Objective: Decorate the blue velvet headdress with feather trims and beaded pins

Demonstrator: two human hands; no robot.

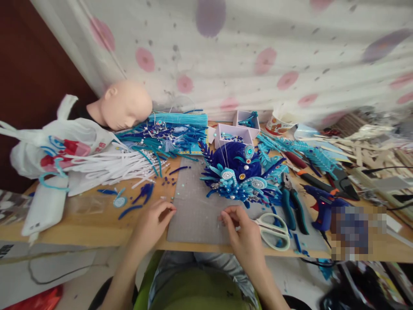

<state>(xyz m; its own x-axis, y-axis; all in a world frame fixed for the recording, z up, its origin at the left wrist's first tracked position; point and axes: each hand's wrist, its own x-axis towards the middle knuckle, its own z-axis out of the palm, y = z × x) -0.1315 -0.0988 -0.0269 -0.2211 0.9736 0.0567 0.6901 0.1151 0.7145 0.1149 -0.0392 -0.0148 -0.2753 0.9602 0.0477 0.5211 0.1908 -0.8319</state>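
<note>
My left hand (156, 221) rests at the left edge of a grey cutting mat (195, 219), thumb and fingertips pinched together. Over the mat's front part, my right hand (241, 226) is also closed in a pinch, with a faint, tiny bit at its fingertips. What either hand holds, if anything, is too small to name. Just beyond the right hand sits a blue headpiece (238, 172) with dark blue loops, light blue petals, pearls and gems. Pale-handled scissors (285, 232) lie right beside my right hand. Blue chenille stem pieces (130, 211) lie near my left hand.
Teal-handled pliers (300, 211) and a blue glue gun (322, 206) lie to the right. White chenille stems (112, 165), a plastic bag (38, 150) and a white phone (45, 206) are on the left. A mannequin head (127, 103) and bead boxes (248, 135) stand behind.
</note>
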